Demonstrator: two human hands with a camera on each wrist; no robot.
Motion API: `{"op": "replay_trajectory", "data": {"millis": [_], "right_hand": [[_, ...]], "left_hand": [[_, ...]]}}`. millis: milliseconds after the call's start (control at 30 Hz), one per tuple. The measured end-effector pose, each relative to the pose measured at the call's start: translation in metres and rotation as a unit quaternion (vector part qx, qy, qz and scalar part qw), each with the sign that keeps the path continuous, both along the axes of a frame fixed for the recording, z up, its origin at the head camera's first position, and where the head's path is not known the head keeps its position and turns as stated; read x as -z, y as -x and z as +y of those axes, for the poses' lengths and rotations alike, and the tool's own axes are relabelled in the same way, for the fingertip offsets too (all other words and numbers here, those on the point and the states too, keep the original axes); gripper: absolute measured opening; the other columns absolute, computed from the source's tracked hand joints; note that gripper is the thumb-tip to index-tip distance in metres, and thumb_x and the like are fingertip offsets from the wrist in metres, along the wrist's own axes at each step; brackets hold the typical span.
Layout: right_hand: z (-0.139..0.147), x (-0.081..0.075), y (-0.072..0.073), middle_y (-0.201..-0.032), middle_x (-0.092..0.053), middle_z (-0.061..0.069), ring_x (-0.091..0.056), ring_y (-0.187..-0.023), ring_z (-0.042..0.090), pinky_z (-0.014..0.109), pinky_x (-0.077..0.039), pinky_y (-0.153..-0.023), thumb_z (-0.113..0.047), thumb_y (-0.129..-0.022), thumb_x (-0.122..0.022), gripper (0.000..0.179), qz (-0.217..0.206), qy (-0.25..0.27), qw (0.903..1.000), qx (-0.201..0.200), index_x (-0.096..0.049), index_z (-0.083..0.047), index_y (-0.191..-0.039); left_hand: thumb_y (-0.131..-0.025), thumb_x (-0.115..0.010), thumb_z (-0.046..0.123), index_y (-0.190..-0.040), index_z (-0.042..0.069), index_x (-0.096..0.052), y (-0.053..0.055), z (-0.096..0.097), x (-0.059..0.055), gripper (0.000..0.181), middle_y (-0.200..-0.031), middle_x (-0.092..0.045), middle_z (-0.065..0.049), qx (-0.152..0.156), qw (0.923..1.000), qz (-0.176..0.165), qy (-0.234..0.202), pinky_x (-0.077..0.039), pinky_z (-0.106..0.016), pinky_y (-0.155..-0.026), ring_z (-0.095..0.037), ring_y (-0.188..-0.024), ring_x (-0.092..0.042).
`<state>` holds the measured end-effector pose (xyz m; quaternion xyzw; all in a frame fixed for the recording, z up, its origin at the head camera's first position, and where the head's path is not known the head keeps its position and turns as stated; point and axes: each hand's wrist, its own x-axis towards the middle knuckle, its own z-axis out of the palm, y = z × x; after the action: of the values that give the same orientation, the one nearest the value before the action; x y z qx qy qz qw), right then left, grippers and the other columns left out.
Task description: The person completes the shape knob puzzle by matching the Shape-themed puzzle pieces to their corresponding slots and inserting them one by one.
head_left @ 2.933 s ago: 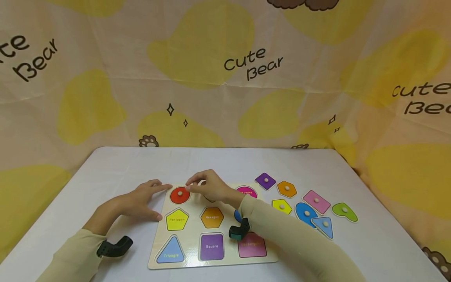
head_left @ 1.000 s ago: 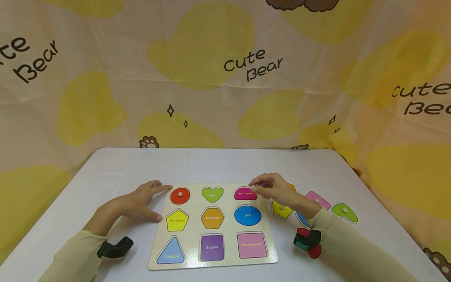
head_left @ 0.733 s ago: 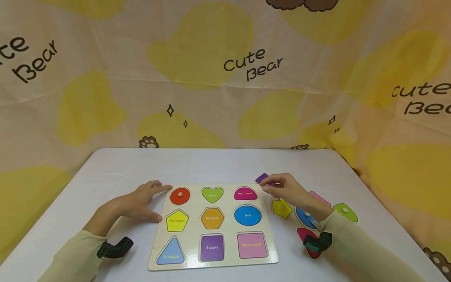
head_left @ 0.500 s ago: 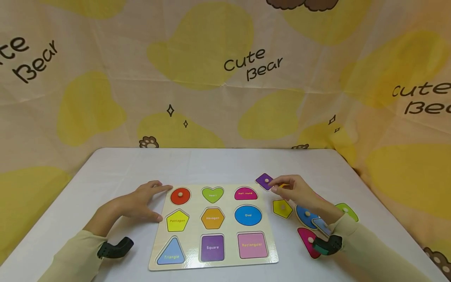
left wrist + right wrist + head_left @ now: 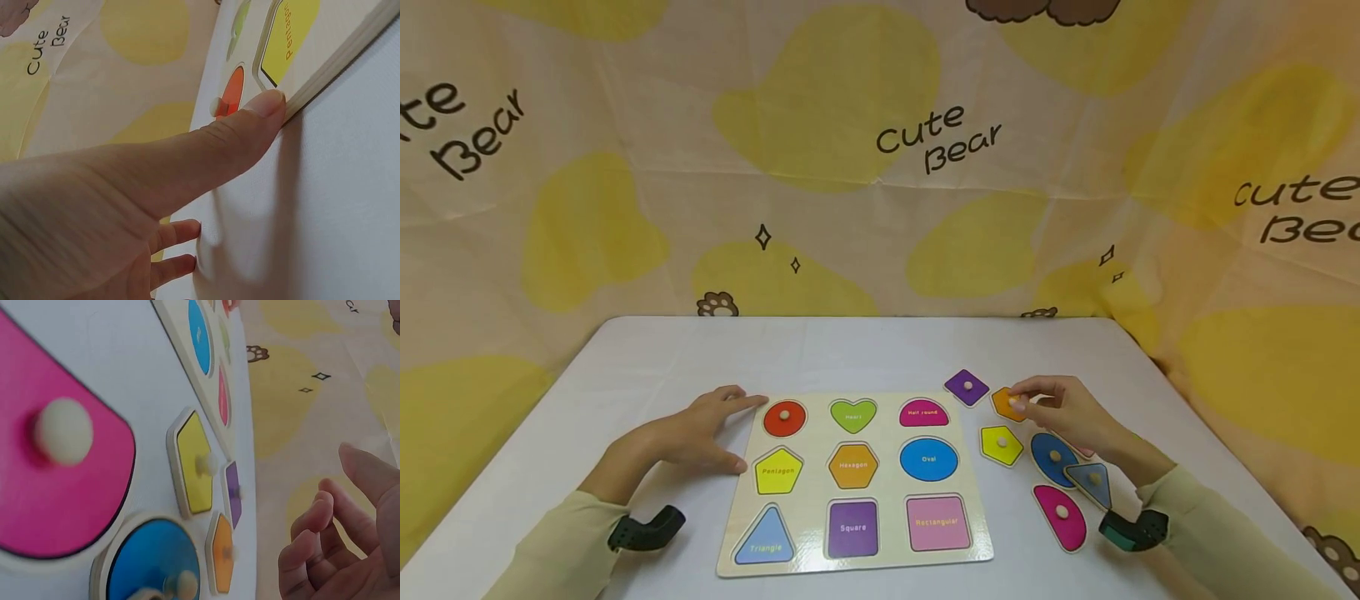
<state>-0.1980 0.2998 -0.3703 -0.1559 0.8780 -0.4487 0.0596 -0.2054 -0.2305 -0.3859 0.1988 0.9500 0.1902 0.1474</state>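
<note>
My left hand (image 5: 688, 437) steadies the wooden puzzle board (image 5: 810, 512), its fingertip at the back left corner and its thumb against the left edge. In the left wrist view the thumb of that hand (image 5: 206, 153) touches the rim near the yellow pentagon slot. A red circle piece (image 5: 790, 427) with a knob sits in the board's back left slot. My right hand (image 5: 1071, 417) hovers over the loose pieces, nearest the orange hexagon piece (image 5: 1002, 406) in the head view. Thumb and fingers stand apart with nothing between them in the right wrist view.
Right of the board lie a purple square piece (image 5: 961, 388), yellow pentagon piece (image 5: 997, 453), blue oval piece (image 5: 1045, 460), light blue triangle piece (image 5: 1095, 492) and magenta half-round piece (image 5: 1060, 525). A pink rectangle piece (image 5: 1084, 452) is mostly covered by the right hand.
My right hand has moved right from beside the red circle, across the board's back edge, to above the loose pieces. The left hand has stayed in place.
</note>
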Motion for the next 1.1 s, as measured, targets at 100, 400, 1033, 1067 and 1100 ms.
{"op": "replay_trajectory", "data": {"millis": [100,400,1033,1067,1100], "right_hand": [[0.009,0.001,-0.002,-0.122,-0.067,0.025,-0.068,-0.091,0.025,0.026,-0.060,-0.072,-0.019,-0.098,-0.066,0.034,0.005,-0.012,0.9999,0.009,-0.066,0.002,-0.124],[0.030,0.003,-0.009,-0.126,-0.066,0.023,-0.064,-0.096,0.005,0.019,-0.056,-0.079,-0.019,-0.100,-0.064,0.031,0.029,-0.038,0.9985,0.028,-0.068,0.000,-0.124],[0.083,0.012,-0.022,-0.109,-0.059,-0.039,-0.056,-0.097,-0.014,0.019,-0.058,-0.073,-0.016,-0.100,-0.063,0.032,0.064,-0.050,0.9940,0.074,-0.065,0.005,-0.124],[0.087,0.013,-0.022,-0.109,-0.058,-0.040,-0.056,-0.096,-0.015,0.019,-0.058,-0.072,-0.016,-0.100,-0.062,0.031,0.065,-0.053,0.9936,0.075,-0.065,0.005,-0.124],[0.091,0.015,-0.023,-0.109,-0.059,-0.040,-0.056,-0.096,-0.016,0.018,-0.058,-0.072,-0.015,-0.101,-0.062,0.031,0.069,-0.056,0.9931,0.077,-0.065,0.005,-0.123]], "left_hand": [[-0.070,-0.090,0.039,-0.151,0.015,-0.045,0.000,0.000,0.000,0.095,-0.154,-0.033,-0.033,0.000,1.0000,-0.003,-0.004,-0.034,-0.077,-0.107,-0.058,-0.140,-0.031],[-0.071,-0.090,0.039,-0.152,0.016,-0.045,-0.002,-0.001,0.000,0.096,-0.155,-0.032,-0.033,-0.002,1.0000,-0.007,-0.002,-0.033,-0.077,-0.108,-0.057,-0.141,-0.030],[-0.071,-0.089,0.043,-0.153,0.021,-0.044,0.001,0.002,0.000,0.096,-0.158,-0.031,-0.030,-0.021,0.9996,-0.014,0.012,-0.036,-0.077,-0.106,-0.056,-0.143,-0.029],[-0.071,-0.089,0.043,-0.153,0.020,-0.044,0.001,0.002,0.000,0.096,-0.157,-0.031,-0.031,-0.018,0.9997,-0.013,0.012,-0.036,-0.077,-0.106,-0.056,-0.142,-0.030],[-0.071,-0.089,0.042,-0.153,0.020,-0.044,0.001,0.002,0.000,0.096,-0.157,-0.031,-0.031,-0.015,0.9998,-0.012,0.010,-0.035,-0.077,-0.107,-0.056,-0.142,-0.030]]}}
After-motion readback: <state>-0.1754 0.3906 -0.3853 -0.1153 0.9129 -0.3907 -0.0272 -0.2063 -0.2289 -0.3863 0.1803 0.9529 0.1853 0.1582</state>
